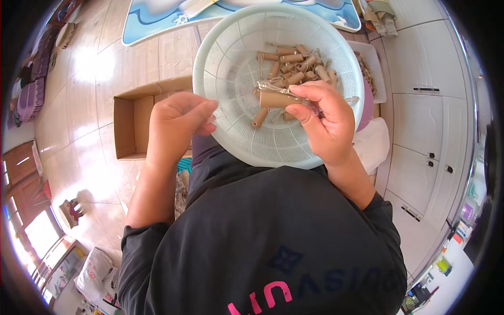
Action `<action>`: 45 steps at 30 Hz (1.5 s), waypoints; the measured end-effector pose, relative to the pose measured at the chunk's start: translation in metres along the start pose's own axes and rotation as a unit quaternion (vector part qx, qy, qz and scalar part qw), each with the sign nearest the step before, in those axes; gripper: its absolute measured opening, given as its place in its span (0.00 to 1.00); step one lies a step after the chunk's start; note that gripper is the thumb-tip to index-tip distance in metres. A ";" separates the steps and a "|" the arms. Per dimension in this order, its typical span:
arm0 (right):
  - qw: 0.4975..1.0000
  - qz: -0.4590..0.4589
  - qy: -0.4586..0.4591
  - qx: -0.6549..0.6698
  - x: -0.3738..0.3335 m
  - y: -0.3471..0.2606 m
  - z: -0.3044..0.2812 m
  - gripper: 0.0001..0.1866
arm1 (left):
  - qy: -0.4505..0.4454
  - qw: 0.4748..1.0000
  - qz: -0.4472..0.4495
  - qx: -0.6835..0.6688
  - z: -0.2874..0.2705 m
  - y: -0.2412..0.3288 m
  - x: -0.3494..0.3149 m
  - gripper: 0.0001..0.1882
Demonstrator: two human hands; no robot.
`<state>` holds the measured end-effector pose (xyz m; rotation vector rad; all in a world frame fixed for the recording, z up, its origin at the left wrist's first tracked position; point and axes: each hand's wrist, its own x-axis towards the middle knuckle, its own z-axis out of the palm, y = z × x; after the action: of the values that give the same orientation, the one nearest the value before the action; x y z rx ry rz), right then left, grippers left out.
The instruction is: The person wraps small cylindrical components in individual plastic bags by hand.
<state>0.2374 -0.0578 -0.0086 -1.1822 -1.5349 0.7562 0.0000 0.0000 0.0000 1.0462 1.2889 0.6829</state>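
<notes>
Basket point(224, 68), round, pale mesh, with brown tubes point(292, 58) and shiny strands point(318, 53) inside. Above the basket, single tube point(275, 100) pinched in right hand point(331, 118). At the basket's left rim, left hand point(177, 119) curled, any hold impossible to tell. Left of the basket, cardboard box point(123, 126); right, white tray point(381, 79) of brown pieces point(363, 68).

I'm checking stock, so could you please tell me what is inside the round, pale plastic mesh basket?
Small brown cardboard-looking cylinders lie heaped in the basket; the bare right hand covers part, hiding whatever lies beneath.
</notes>
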 end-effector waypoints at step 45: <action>0.991 0.092 0.009 0.098 -0.007 0.011 0.007 0.09 | -0.235 0.954 -0.066 -0.174 0.063 -0.003 0.006 0.14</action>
<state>0.2339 -0.0599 -0.0224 -1.1898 -1.3149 0.9936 0.0617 -0.0104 -0.0079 0.7622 0.7810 0.4957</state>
